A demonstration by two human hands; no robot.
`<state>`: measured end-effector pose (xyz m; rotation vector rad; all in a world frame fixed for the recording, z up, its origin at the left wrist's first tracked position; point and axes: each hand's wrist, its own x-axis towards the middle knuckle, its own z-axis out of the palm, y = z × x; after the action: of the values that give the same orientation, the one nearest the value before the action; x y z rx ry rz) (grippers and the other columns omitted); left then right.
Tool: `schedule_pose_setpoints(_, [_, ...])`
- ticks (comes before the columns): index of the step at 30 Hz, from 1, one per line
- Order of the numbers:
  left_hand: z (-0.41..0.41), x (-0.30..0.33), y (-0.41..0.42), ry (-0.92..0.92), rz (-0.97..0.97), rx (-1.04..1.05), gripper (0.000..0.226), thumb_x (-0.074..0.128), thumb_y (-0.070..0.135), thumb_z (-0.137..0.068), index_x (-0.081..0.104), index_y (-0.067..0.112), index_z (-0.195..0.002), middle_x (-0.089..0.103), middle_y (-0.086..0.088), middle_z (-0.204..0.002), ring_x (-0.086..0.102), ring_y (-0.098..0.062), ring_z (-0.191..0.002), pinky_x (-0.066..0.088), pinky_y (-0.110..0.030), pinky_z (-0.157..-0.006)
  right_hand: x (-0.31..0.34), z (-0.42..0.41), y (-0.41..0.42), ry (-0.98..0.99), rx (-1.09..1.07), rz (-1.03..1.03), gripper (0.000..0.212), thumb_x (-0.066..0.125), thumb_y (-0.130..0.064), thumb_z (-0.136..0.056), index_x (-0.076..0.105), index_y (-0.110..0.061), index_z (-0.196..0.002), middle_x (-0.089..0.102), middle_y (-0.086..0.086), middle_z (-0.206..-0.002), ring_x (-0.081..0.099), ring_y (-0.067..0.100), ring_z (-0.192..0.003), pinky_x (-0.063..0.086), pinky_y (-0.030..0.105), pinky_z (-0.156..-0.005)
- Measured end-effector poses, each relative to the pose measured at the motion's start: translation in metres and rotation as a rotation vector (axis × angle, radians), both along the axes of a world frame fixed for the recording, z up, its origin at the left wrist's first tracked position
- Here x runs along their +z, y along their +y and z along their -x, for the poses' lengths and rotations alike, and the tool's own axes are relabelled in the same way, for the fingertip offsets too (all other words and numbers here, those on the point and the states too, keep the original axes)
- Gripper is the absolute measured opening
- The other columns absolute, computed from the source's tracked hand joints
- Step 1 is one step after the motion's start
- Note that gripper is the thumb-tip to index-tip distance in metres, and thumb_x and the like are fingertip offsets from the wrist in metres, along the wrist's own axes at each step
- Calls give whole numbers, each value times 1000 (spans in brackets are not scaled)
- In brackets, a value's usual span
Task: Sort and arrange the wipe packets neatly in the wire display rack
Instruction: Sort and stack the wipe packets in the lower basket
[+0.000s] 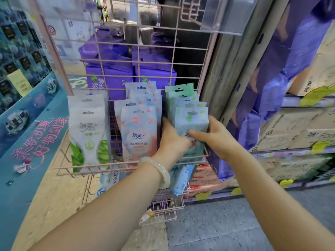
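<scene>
Both hands, left hand and right hand, clasp the front green packet; seat it upright, flush with its row.

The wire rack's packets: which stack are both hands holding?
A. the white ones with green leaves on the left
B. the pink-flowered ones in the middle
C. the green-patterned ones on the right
C: the left hand and right hand both grip the front green-patterned packet at the rack's right end.

Bright even light, soft blur, wide-angle bending at edges
</scene>
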<state>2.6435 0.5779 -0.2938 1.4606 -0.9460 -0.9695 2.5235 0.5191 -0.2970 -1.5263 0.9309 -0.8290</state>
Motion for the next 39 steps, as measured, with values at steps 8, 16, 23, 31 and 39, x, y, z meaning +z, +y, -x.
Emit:
schedule_pose_setpoints(8, [-17,-11,100,-196,186,-144,48,68,7,-81,51,40,-111,54,21,-121,49,6,-116,37,-12,-101,0,41,61,-150,-312,190,18,71,-21,-76,69,-29,-93,74,-10,-88,67,4,-86,51,15,-75])
schedule_pose_setpoints(16, [-80,-120,155,-662,-427,-63,51,64,23,-86,46,16,-133,37,-9,-143,34,-25,-133,29,-28,-105,-119,0,123,449,35,-11,13,64,-5,-83,65,-9,-95,66,4,-91,62,12,-81,50,31,-82])
schedule_pose_setpoints(23, [-113,-158,164,-639,-493,174,67,68,17,-80,36,7,-138,28,-21,-147,23,-34,-138,25,-38,-108,-163,-12,104,434,-369,16,49,74,-19,-74,50,-9,-115,57,8,-112,55,19,-99,43,28,-81])
schedule_pose_setpoints(31, [-110,-182,146,-980,-281,152,64,65,22,-81,39,21,-139,13,-26,-153,8,-39,-143,17,-50,-115,-185,-33,47,147,-472,-75,67,81,-12,-67,31,-25,-110,52,-3,-108,56,7,-90,44,9,-76])
schedule_pose_setpoints(39, [-126,-203,128,-1230,-414,-97,56,47,50,-89,35,33,-140,-2,-7,-160,-7,-33,-145,2,-57,-114,-190,-29,54,-27,-655,-249,56,77,-6,-69,43,-19,-111,61,2,-109,62,23,-101,51,43,-90])
